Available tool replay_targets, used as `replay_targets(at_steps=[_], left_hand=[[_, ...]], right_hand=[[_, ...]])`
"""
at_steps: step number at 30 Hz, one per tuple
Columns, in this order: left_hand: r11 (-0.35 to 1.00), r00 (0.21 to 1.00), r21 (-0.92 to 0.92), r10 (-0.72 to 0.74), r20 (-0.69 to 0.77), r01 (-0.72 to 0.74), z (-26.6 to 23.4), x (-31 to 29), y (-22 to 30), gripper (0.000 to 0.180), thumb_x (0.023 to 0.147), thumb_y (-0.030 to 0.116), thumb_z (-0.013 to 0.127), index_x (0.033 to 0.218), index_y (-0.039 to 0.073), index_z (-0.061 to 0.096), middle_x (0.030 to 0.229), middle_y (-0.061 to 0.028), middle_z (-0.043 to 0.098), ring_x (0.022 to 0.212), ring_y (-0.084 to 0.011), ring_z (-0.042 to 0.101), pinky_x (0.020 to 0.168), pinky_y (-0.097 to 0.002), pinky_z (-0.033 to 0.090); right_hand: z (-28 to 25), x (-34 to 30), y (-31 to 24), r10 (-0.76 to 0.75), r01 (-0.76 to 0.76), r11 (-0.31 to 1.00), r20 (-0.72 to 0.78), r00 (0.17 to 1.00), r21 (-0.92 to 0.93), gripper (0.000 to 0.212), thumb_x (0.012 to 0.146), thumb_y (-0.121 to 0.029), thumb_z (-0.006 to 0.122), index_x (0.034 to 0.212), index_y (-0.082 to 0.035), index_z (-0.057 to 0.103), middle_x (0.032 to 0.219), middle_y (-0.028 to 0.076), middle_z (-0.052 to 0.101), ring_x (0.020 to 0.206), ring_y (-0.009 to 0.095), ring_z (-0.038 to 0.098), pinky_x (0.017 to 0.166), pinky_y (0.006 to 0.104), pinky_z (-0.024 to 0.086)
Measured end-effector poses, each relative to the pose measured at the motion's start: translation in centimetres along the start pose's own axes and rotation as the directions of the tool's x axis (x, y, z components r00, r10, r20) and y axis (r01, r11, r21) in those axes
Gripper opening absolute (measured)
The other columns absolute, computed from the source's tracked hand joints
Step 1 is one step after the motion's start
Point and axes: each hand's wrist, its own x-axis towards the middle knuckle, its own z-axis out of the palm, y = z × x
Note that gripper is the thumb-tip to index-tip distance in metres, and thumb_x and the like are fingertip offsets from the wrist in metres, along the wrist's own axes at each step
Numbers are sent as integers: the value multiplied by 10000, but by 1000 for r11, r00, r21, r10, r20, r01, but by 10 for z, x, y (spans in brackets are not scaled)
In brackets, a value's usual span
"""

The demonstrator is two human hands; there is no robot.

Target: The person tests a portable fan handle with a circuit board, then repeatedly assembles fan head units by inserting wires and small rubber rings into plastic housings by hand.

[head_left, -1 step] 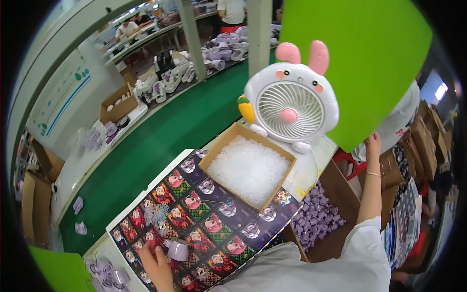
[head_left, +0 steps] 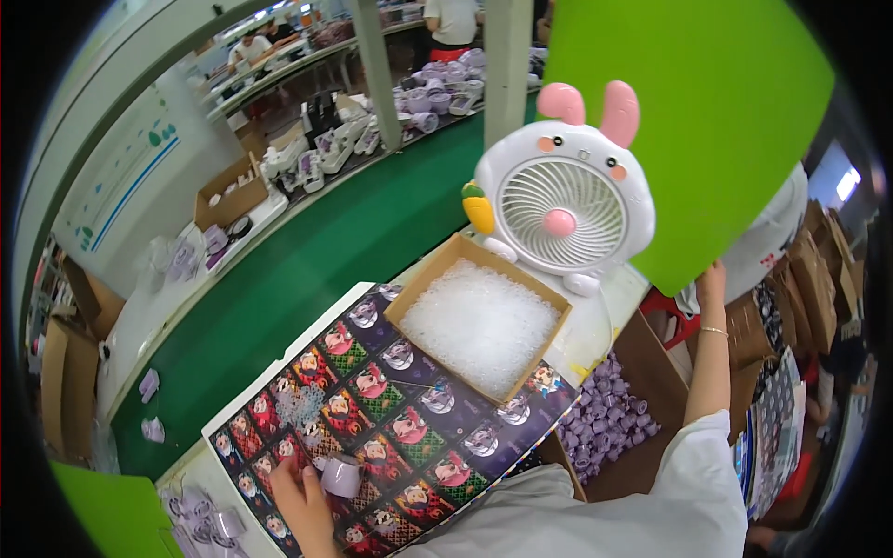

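My left hand [head_left: 302,502] rests low on the printed sheet, thumb and forefinger apart. Just right of the thumb lies a lilac plastic cup-shaped part [head_left: 341,476]; I cannot tell if they touch. A small heap of clear little rings [head_left: 299,406] lies beyond the fingers. Far out to the right, my right hand [head_left: 712,284] is at the edge of a green panel [head_left: 688,139], with its fingers curled. A greyish-white piece [head_left: 688,299] shows beside them, too small to name. The sheet [head_left: 409,428] carries rows of cartoon figures.
A cardboard tray [head_left: 395,312] of clear rings stands before a white rabbit-shaped fan [head_left: 563,209]. Lilac parts fill a box [head_left: 642,465] on the right; more [head_left: 200,521] lie at lower left. Behind runs a green conveyor belt [head_left: 307,260]. Other people work beyond it and at right.
The view has shifted slightly, so the fan and tray appear a little further right. Both hands keep nearly the same places.
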Motion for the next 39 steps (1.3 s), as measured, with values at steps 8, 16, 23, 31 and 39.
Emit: replay_targets(at_steps=[8,16,23,31,39], left_hand=[[975,980,-125,-172,97,183,7,-13,6,345,870,57,574,1207,-15,566,993,-162,611,878,-274,605,786,-349,489],[907,998,-416,-48,51,65,38,1,-8,265,859,21,502,1101,-24,601,1012,-145,639,937,-232,619,829,-311,470],[847,985,-526,19,173,76,30,-4,1,158,946,78,531,1021,-10,639,983,-153,690,946,-278,666,833,-359,506],[798,881,-494,457,122,-345,6,6,17,170,846,-34,561,973,13,663,999,-142,683,983,-293,649,909,-394,489],[706,871,-580,490,-14,-407,0,9,31,150,828,13,645,977,12,634,871,-131,637,782,-307,621,662,-388,495]], right_hand=[[111,-31,-33,-88,108,981,-131,987,159,330,936,-252,569,1129,7,635,905,42,620,733,121,556,630,255,454],[41,-7,-54,-104,109,994,-230,968,9,310,942,-212,579,1168,-4,616,934,56,622,748,134,569,627,255,464],[66,-193,-154,-661,614,724,62,747,315,295,853,-199,677,977,65,631,878,114,608,739,149,554,612,249,450],[297,-452,-191,-420,680,668,908,7,303,293,784,-28,673,1056,14,570,891,162,549,814,349,583,694,408,493],[286,-450,-242,-406,287,879,913,34,380,123,781,59,658,873,3,599,858,124,570,725,249,564,623,316,459]])
